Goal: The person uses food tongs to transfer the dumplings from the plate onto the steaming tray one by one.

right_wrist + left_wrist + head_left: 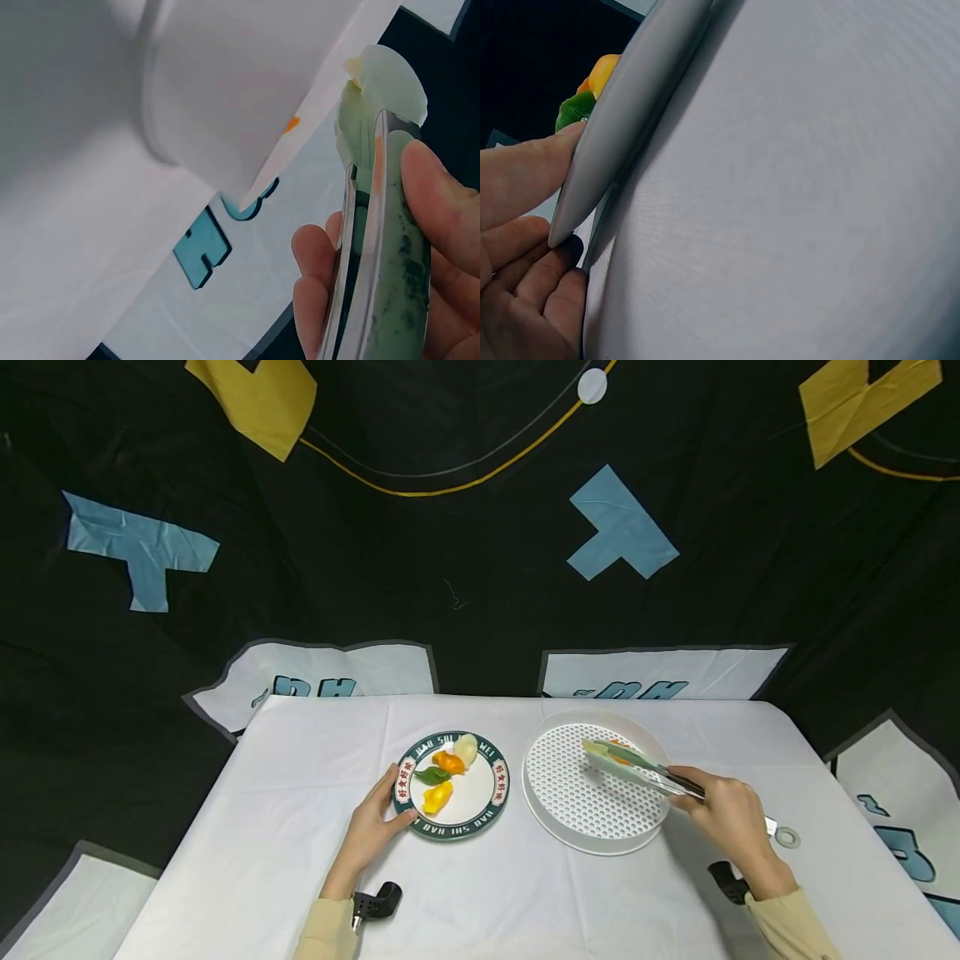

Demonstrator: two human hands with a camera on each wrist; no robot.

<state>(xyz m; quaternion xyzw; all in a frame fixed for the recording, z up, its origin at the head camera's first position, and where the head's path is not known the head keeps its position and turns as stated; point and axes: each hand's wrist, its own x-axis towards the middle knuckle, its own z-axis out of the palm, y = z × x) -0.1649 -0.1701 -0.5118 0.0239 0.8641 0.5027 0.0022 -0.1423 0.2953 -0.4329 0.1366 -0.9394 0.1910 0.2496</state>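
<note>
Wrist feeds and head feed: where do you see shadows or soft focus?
Head view: fairly crisp, soft shadow on the tablecloth near the right hand; left wrist: shadow along the plate, corners dimmer at lower right; right wrist: white tray looks blurred, tongs sharper.

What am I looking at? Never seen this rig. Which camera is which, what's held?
No robot, just a person working bare-handed. The wide picture comes from a head-worn camera looking down; the close ones from cameras on the left and right wrists. On the white tablecloth sit a round white plate with a dark green patterned rim, carrying four small pieces in yellow, orange, green and off-white, and a round white perforated tray. The left grip, a bare hand, holds the plate's rim. The right grip holds metal tongs with pale green tips over the tray. Something orange shows around those tips; whether it's pinched, I can't tell.
</note>
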